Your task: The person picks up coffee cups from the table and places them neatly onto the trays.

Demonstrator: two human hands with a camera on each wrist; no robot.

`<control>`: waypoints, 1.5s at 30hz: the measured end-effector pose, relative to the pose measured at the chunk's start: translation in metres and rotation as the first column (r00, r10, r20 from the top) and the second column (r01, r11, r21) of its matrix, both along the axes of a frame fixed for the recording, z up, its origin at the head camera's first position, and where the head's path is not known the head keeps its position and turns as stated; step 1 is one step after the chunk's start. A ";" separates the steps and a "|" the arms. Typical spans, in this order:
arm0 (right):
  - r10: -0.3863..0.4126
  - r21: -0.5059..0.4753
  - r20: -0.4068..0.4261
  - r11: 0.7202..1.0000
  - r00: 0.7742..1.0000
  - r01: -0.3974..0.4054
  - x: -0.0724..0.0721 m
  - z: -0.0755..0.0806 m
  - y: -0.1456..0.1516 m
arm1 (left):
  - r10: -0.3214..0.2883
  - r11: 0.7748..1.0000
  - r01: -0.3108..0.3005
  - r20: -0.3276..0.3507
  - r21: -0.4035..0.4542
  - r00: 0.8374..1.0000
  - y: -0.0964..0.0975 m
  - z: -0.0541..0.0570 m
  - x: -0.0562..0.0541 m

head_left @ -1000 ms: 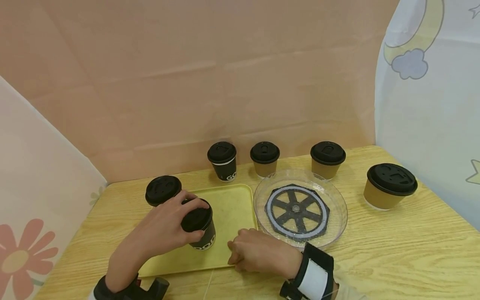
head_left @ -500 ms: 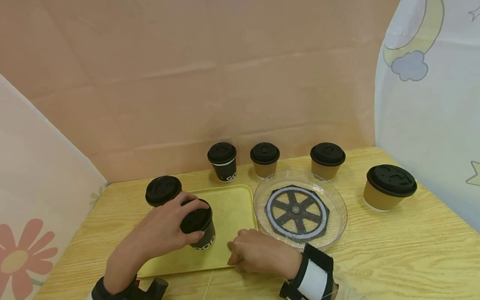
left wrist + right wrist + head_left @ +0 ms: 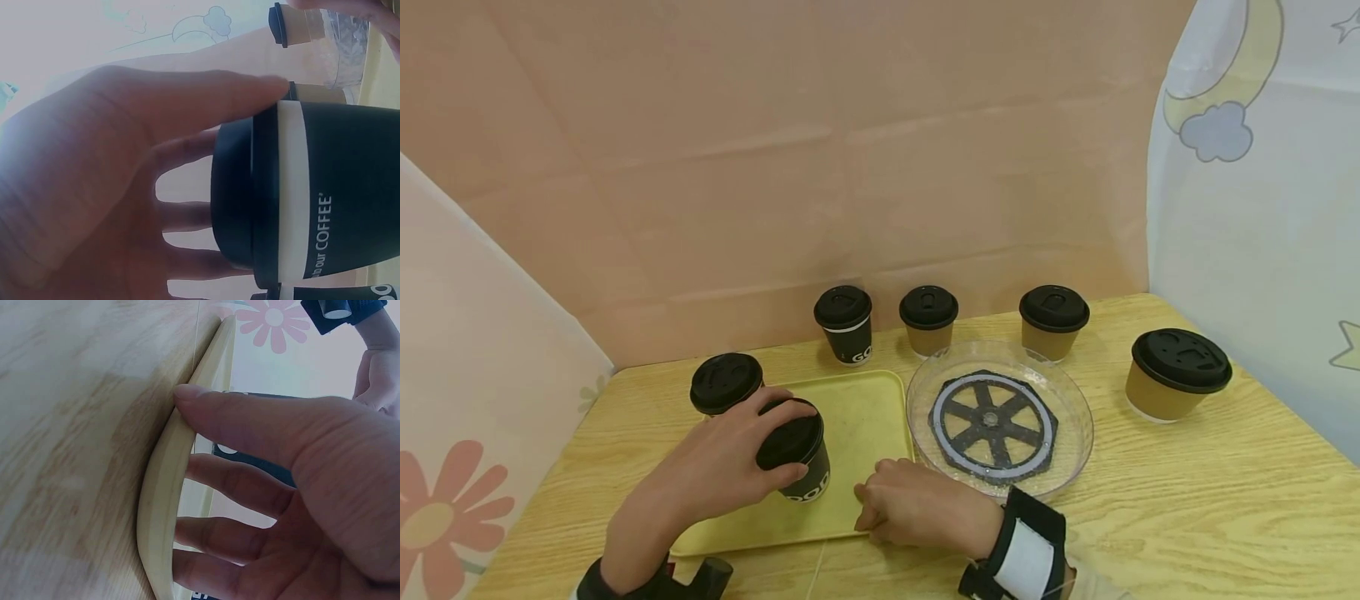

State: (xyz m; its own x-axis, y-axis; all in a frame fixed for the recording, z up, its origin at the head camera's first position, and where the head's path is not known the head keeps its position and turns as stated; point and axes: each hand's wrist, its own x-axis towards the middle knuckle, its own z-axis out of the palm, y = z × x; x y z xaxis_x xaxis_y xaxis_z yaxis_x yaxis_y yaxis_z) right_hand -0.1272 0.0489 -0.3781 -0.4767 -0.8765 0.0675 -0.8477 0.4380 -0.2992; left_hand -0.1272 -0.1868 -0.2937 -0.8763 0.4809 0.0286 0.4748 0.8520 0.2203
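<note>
1. Head: the left hand [image 3: 722, 471] grips the black cup [image 3: 808, 481] by its lid [image 3: 792, 437]; the cup is upright over the yellow tray [image 3: 865, 425], left of the right hand [image 3: 925, 507].
2. Left wrist: the left hand wraps the smooth, round lid above a white band [image 3: 294, 194].
3. Right wrist: the right hand pinches the tray's rounded rim [image 3: 162, 503] beside the wood-grained counter [image 3: 69, 456].

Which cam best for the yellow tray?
Head: it shows most of the tray, though the left hand and a cup cover part. Right wrist has mostly the rim close up, gripped by the right hand. Left wrist catches just slices at picture right.
</note>
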 end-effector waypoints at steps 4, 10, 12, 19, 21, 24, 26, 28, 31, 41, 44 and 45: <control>0.000 -0.003 0.017 1.000 1.000 0.000 0.000 0.000 0.000 | 0.013 1.000 -0.013 0.005 -0.002 1.000 -0.002 0.001 0.002; 0.007 -0.003 0.042 1.000 0.999 -0.007 -0.001 0.000 -0.001 | 0.026 0.999 -0.027 -0.043 -0.024 0.999 -0.003 0.002 0.005; 0.008 -0.003 0.040 1.000 0.999 -0.008 -0.001 0.000 -0.001 | 0.030 0.999 -0.032 -0.059 -0.039 0.998 -0.004 0.002 0.005; 0.009 -0.006 0.037 1.000 0.999 -0.009 0.000 0.001 -0.001 | 0.028 0.997 -0.037 -0.120 -0.071 0.992 -0.004 0.004 0.004; 0.003 -0.009 0.041 1.000 0.999 -0.003 0.000 0.001 0.000 | 0.028 0.996 -0.039 -0.147 -0.074 0.989 -0.004 0.004 0.003; -0.003 -0.010 0.051 1.000 0.999 0.003 -0.001 0.002 -0.001 | 0.031 0.996 -0.047 -0.182 -0.080 0.983 -0.004 0.005 0.001; -0.003 -0.007 0.050 1.000 0.999 0.003 -0.001 0.003 -0.001 | 0.034 0.994 -0.054 -0.209 -0.090 0.977 -0.005 0.005 0.001; -0.001 -0.005 0.056 1.000 0.998 0.001 -0.002 0.003 -0.002 | 0.032 0.994 -0.057 -0.241 -0.098 0.970 -0.006 0.005 0.000; 0.000 -0.008 0.065 1.000 0.998 0.001 -0.002 0.002 -0.003 | 0.030 0.992 -0.065 -0.298 -0.106 0.954 -0.008 0.003 0.000; 0.007 -0.013 0.033 1.000 0.999 -0.006 0.000 0.002 -0.001 | 0.023 0.992 -0.067 -0.381 -0.103 0.924 -0.019 -0.005 0.004; 0.003 -0.009 0.028 1.000 1.000 -0.003 0.000 0.001 0.000 | 0.031 0.992 -0.073 -0.375 -0.099 0.926 -0.024 -0.007 0.006; 0.002 -0.008 0.031 1.000 1.000 -0.001 0.000 0.000 0.000 | 0.034 0.992 -0.075 -0.374 -0.097 0.927 -0.026 -0.008 0.007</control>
State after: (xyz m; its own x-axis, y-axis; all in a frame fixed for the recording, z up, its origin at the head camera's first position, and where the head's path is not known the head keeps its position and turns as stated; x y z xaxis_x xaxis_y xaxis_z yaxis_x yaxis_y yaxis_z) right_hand -0.1268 0.0493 -0.3777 -0.4773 -0.8767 0.0597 -0.8386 0.4342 -0.3289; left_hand -0.1202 -0.2123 -0.3016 -0.8376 0.4512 0.3078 0.4571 0.8876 -0.0573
